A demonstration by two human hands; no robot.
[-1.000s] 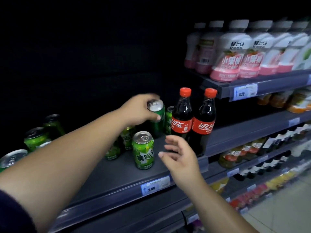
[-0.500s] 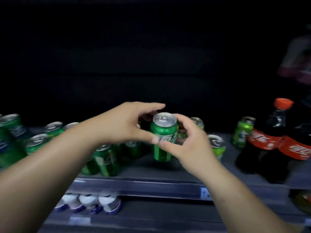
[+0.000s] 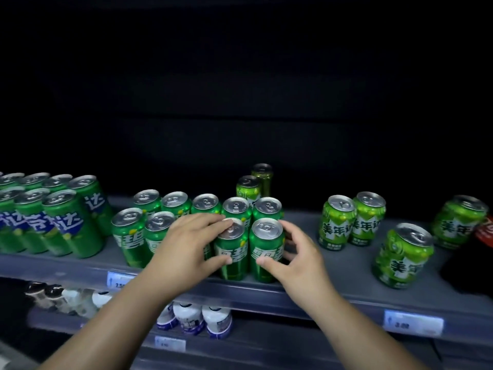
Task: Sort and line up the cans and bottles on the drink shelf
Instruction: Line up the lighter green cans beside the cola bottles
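Observation:
Several dark green cans stand in two rows on the grey drink shelf (image 3: 306,296). My left hand (image 3: 186,244) grips the front can (image 3: 237,252) of that group, fingers over its lid and thumb on its side. My right hand (image 3: 298,259) holds the neighbouring front can (image 3: 265,245) at the group's right end, thumb on the label and fingers curled round the far side. Both cans stand upright, side by side, at the shelf's front edge.
Green cans with blue labels (image 3: 58,222) fill the left. Lime-green cans (image 3: 337,225) stand loosely at the right, one (image 3: 402,255) nearer the front, and two more (image 3: 248,186) behind the group. A cola bottle (image 3: 485,231) shows at the right edge. White bottles (image 3: 186,319) sit below.
The view swung left along the shelf. The green can that both hands held in the air now stands at the front of the dark green group, and my hands hold the two front cans.

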